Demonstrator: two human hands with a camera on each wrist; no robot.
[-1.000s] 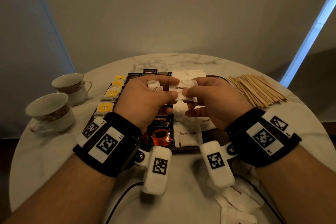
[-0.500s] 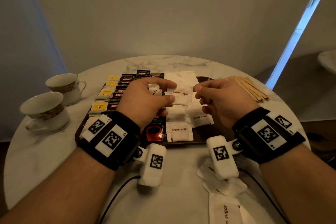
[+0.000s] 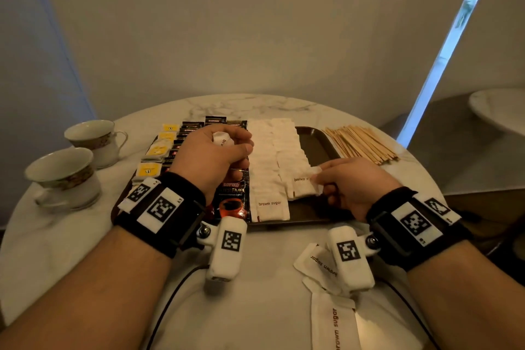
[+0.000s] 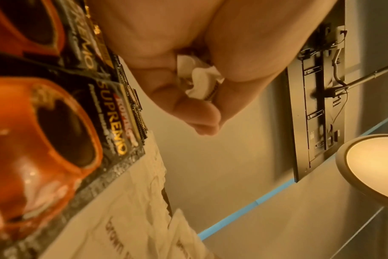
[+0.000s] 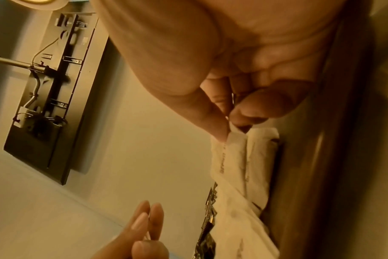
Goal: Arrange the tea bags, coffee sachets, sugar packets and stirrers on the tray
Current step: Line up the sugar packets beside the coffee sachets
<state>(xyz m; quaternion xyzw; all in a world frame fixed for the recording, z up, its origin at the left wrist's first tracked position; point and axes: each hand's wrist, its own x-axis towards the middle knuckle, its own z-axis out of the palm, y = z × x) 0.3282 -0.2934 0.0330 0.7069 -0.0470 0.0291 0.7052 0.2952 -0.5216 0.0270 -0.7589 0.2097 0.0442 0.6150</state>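
A dark tray [image 3: 315,145] holds yellow tea bags [image 3: 154,149], black coffee sachets [image 3: 233,193] and two overlapping rows of white brown sugar packets [image 3: 270,167]. My left hand [image 3: 218,150] hovers over the coffee sachets, its fingers curled round a bunch of sugar packets [image 3: 221,139] [image 4: 199,78]. My right hand [image 3: 338,179] is low over the tray and pinches the edge of a sugar packet [image 3: 305,183] [image 5: 235,138] at the near end of the right row. Wooden stirrers [image 3: 360,143] lie in a pile on the table, right of the tray.
Two teacups [image 3: 93,139] [image 3: 62,176] stand left of the tray on the round marble table [image 3: 255,307]. Loose sugar packets [image 3: 335,318] lie on the table near my right wrist. The tray's right part [image 3: 312,207] is bare. A cable [image 3: 170,298] runs from the left wrist camera.
My right hand took a sugar packet from my left hand and carried it down onto the right row on the tray. My left hand stayed in place with its bunch.
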